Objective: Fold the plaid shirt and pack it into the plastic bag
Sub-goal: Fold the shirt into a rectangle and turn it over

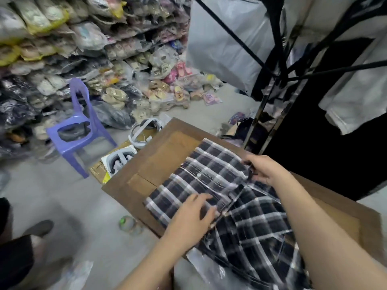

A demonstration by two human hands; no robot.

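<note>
Our left hand (191, 218) lies flat, pinning shirt (209, 170) to table (163, 155); right hand (262, 169) pinches an edge to draw the fold.

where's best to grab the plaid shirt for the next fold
Probably the loose half of the plaid shirt draping off the near edge of the table, taken from your side: the far half lies flat under the left hand.
</note>
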